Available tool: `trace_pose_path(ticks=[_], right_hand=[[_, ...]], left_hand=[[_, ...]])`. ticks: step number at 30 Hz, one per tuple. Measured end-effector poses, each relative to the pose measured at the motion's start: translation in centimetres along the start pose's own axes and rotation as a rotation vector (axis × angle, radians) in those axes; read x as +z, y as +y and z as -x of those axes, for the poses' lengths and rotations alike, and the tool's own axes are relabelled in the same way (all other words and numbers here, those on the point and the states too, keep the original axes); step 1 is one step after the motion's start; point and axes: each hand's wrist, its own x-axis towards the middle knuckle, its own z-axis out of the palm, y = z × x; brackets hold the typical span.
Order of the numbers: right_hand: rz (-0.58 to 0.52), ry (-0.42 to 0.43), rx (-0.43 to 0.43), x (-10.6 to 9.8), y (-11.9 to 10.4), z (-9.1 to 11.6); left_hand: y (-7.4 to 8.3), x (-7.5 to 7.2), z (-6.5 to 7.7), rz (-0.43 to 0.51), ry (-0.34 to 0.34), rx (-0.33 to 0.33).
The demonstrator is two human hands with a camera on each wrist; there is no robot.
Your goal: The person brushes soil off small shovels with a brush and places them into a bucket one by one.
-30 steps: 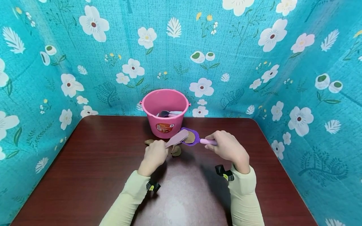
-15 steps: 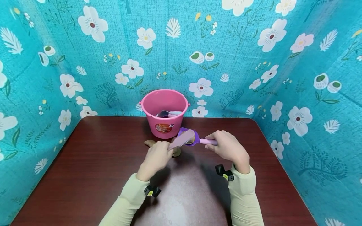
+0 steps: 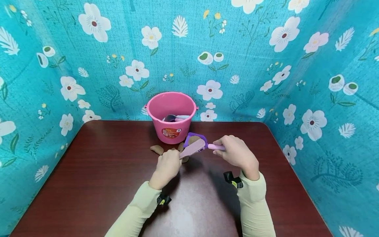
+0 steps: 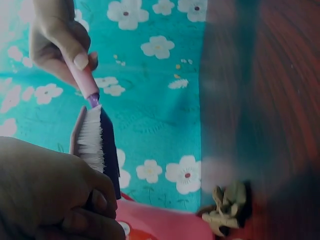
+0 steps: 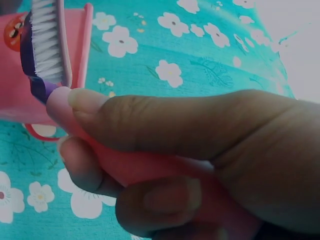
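Observation:
My left hand [image 3: 168,164] grips a pale pink brush [image 3: 193,148] by its handle. In the left wrist view its white bristles [image 4: 90,140] face the inside of the purple scoop [image 4: 111,150]. My right hand [image 3: 237,152] holds that scoop by its pink handle [image 3: 215,146], raised over the table in front of the bucket. A tan, flattish piece [image 3: 193,139] lies in the scoop, partly covered by the brush. Several similar tan pieces [image 3: 157,149], of a kind I cannot make out, lie on the table around and partly behind my left hand.
A pink bucket [image 3: 171,128] stands at the back of the table, close behind the scoop, with several handled items [image 3: 179,118] inside. The dark red-brown table [image 3: 112,171] ends at a blue flowered cloth [image 3: 112,65] at the back and sides.
My left hand has swept the brush right over the scoop, then drawn it slightly back, uncovering part of the tan piece. My right hand and the scoop have stayed nearly still.

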Motion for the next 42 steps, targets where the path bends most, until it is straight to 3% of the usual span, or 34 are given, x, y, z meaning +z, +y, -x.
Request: trace_pose_path(ticks=[8, 16, 19, 23, 26, 28, 32, 42], right_hand=[[-0.001, -0.019, 0.024, 0.1, -0.2, 0.0], [-0.015, -0.025, 0.030, 0.0, -0.1, 0.0], [-0.022, -0.025, 0.027, -0.1, 0.0, 0.1], [-0.017, -0.019, 0.016, -0.1, 0.1, 0.1], [-0.010, -0.012, -0.001, -0.1, 0.1, 0.2], [-0.009, -0.009, -0.008, -0.2, 0.0, 0.3], [-0.019, -0.014, -0.021, -0.4, -0.2, 0.5], [-0.021, -0.031, -0.024, -0.1, -0.8, 0.2]], left_hand=[[-1.9, -0.3, -0.9, 0.045, -0.025, -0.095], [-2.9, -1.3, -1.3, 0.077, -0.031, -0.142], [-2.3, -1.8, -1.2, 0.135, -0.067, -0.113], [-0.6, -2.1, -0.6, 0.194, -0.128, -0.016], [0.4, -1.6, -0.1, 0.170, -0.137, 0.050], [0.7, -1.2, 0.1, 0.125, -0.116, 0.059], [0.3, -0.6, 0.2, 0.055, -0.051, 0.007], [-2.0, -1.0, -0.9, 0.065, -0.055, -0.152]])
